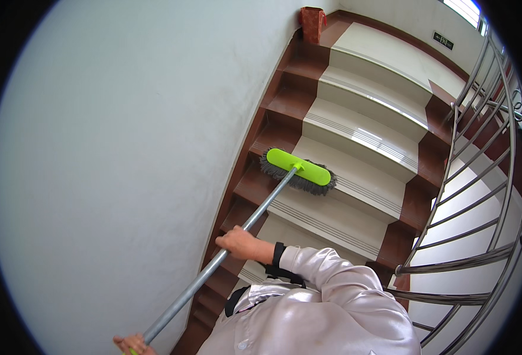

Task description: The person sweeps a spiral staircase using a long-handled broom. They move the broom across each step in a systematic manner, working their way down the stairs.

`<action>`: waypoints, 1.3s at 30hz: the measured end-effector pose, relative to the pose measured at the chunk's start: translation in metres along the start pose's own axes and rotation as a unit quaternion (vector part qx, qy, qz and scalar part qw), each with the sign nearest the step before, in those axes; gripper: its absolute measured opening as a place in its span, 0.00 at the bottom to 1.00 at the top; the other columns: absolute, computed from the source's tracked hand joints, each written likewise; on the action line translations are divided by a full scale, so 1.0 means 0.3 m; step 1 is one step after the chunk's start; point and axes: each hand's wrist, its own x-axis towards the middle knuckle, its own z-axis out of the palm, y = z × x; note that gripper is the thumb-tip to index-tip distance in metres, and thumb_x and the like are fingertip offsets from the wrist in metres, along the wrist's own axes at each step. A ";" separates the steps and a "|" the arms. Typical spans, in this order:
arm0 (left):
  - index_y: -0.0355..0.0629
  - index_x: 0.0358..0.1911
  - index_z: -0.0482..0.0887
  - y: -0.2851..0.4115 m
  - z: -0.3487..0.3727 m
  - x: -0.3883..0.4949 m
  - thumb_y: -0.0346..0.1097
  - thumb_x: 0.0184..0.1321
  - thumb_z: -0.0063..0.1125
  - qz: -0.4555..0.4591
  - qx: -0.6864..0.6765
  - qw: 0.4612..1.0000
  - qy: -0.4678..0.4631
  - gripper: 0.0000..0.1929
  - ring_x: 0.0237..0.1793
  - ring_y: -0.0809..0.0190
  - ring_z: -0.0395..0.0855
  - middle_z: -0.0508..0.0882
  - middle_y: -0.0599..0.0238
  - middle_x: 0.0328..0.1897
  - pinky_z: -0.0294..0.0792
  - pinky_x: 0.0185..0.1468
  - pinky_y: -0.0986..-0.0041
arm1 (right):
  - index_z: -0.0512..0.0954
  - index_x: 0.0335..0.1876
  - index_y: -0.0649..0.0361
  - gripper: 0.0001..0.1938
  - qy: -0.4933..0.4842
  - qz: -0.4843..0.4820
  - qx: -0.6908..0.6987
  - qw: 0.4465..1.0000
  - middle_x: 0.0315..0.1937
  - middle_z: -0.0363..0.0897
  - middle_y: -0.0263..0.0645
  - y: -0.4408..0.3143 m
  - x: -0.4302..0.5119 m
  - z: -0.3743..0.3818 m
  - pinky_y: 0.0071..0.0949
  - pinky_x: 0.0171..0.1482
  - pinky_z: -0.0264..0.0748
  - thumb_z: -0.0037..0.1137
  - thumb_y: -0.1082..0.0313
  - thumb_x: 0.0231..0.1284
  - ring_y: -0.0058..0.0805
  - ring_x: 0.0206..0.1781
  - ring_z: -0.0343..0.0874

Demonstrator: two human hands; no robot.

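Observation:
A broom with a flat lime-green head [283,160] and dark grey, shaggy bristles [315,187] rests on the stairs. It lies over the edge of a tread, across the brown border and the cream middle. Its long grey metal pole [190,290] slants down to the lower left. Partway along the pole, my right hand [239,243] is wrapped around it. Close to the pole's end, my left hand [135,345] grips it at the bottom rim of the view, partly cut off. A bit of green shows at that end.
Cream and brown tiled stairs [354,155] with grooved edges climb toward a landing [389,49]. A plain white wall [123,146] borders the left, a curved metal railing [505,177] the right. One red paper bag [312,25] stands at the top left corner. An exit sign [443,40] hangs low on the far wall.

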 end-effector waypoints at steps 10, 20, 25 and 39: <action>0.43 0.52 0.69 -0.463 0.399 0.063 0.33 0.64 0.65 -0.159 0.140 0.969 -0.123 0.18 0.42 0.62 0.79 0.76 0.71 0.28 0.64 0.70 0.50 | 0.75 0.34 0.49 0.11 0.118 0.158 -0.135 0.971 0.35 0.82 0.32 0.546 -0.047 -0.035 0.41 0.54 0.69 0.64 0.72 0.46 0.39 0.48 0.79; 0.37 0.50 0.76 -0.525 0.463 0.017 0.50 0.60 0.73 -0.167 0.208 0.930 -0.253 0.27 0.61 0.47 0.80 0.86 0.56 0.40 0.70 0.65 0.58 | 0.75 0.35 0.48 0.12 0.191 0.212 -0.151 0.947 0.35 0.78 0.32 0.637 -0.108 -0.099 0.41 0.59 0.67 0.64 0.73 0.46 0.38 0.52 0.77; 0.41 0.54 0.73 -0.436 0.267 0.038 0.42 0.67 0.63 -0.090 0.183 0.968 -0.149 0.19 0.39 0.58 0.80 0.75 0.69 0.22 0.68 0.64 0.56 | 0.76 0.33 0.51 0.09 0.180 0.196 -0.100 0.959 0.34 0.80 0.36 0.469 -0.112 -0.011 0.41 0.59 0.67 0.63 0.73 0.47 0.41 0.49 0.78; 0.41 0.52 0.72 -0.376 0.448 -0.508 0.36 0.66 0.62 -0.189 0.085 0.960 -0.188 0.17 0.28 0.60 0.76 0.69 0.71 0.16 0.70 0.59 0.57 | 0.75 0.34 0.51 0.16 0.288 0.229 -0.011 0.930 0.30 0.80 0.31 0.270 -1.086 -0.144 0.37 0.52 0.66 0.62 0.81 0.37 0.39 0.40 0.76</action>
